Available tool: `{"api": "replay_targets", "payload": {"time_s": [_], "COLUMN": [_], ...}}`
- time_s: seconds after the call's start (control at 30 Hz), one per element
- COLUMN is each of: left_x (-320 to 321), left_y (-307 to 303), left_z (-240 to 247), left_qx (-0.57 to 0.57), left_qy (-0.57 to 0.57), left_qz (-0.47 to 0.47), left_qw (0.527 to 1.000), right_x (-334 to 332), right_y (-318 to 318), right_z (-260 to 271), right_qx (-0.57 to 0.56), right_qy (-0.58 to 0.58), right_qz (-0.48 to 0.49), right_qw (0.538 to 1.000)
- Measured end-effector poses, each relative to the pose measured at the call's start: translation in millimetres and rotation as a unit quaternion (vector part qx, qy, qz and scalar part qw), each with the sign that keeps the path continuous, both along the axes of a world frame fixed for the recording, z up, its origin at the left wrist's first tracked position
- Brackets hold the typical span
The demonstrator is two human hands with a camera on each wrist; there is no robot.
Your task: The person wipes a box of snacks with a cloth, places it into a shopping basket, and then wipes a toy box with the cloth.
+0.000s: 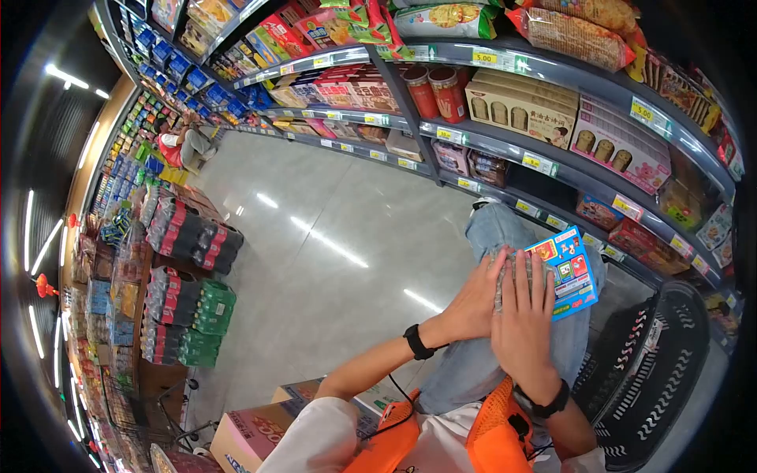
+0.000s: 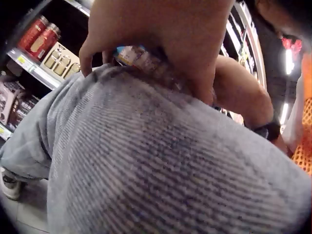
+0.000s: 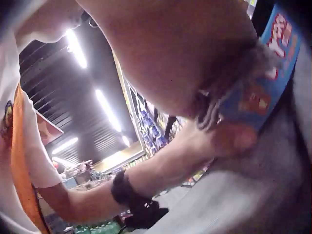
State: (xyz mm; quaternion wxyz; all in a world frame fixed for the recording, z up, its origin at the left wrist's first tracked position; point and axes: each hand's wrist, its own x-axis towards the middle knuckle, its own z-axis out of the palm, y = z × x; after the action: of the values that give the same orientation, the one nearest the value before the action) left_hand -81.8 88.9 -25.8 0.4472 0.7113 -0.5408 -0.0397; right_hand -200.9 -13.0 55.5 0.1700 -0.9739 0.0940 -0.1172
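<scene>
A flat blue printed package with a crinkled clear plastic part lies over the person's jeans-clad thigh. The left hand grips the plastic end from the left side. In the right wrist view, its thumb lies along the blue package. Across the plastic rests the right hand, fingers straight and side by side, covering much of the package's near end. From the left wrist, part of the plastic shows beneath a hand, just above the denim; the rest is hidden.
A black shopping basket stands at the right. Shelves with boxed snacks and red jars curve ahead. Shrink-wrapped bottles are stacked at the left, and cardboard boxes sit close behind. Another person crouches farther down the aisle.
</scene>
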Motion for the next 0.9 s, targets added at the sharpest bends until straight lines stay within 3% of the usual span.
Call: {"api": "replay_targets", "payload": {"time_s": [0.07, 0.27, 0.37, 0.4, 0.53, 0.77, 0.9], "left_x": [2, -7, -6, -2, 0, -4, -3], "left_y": [4, -8, -7, -6, 1, -2, 0], "left_z": [3, 8, 11, 3, 16, 34, 25], "left_qx": [-0.037, -0.055, -0.038, -0.017, -0.022, 0.040, 0.026], "left_qy": [-0.026, 0.021, 0.004, -0.012, 0.010, -0.007, 0.016], "left_qz": [0.004, 0.024, 0.008, 0.012, -0.015, -0.003, -0.002], "left_qw": [0.999, 0.998, 0.999, 1.000, 1.000, 0.999, 1.000], "right_x": [-1, -4, -10, -13, -15, -9, -20], "right_y": [-9, -66, -34, -18, -24, -61, -36], "right_z": [9, 4, -1, 4, 8, 0, 8], "right_qx": [0.029, -0.012, -0.052, -0.010, 0.006, -0.078, -0.063], "right_qy": [0.008, -0.030, -0.031, -0.005, -0.003, -0.053, -0.019], "right_qz": [0.031, -0.108, -0.025, 0.023, 0.055, -0.116, -0.005], "right_qw": [0.999, 0.994, 0.998, 1.000, 0.998, 0.989, 0.998]}}
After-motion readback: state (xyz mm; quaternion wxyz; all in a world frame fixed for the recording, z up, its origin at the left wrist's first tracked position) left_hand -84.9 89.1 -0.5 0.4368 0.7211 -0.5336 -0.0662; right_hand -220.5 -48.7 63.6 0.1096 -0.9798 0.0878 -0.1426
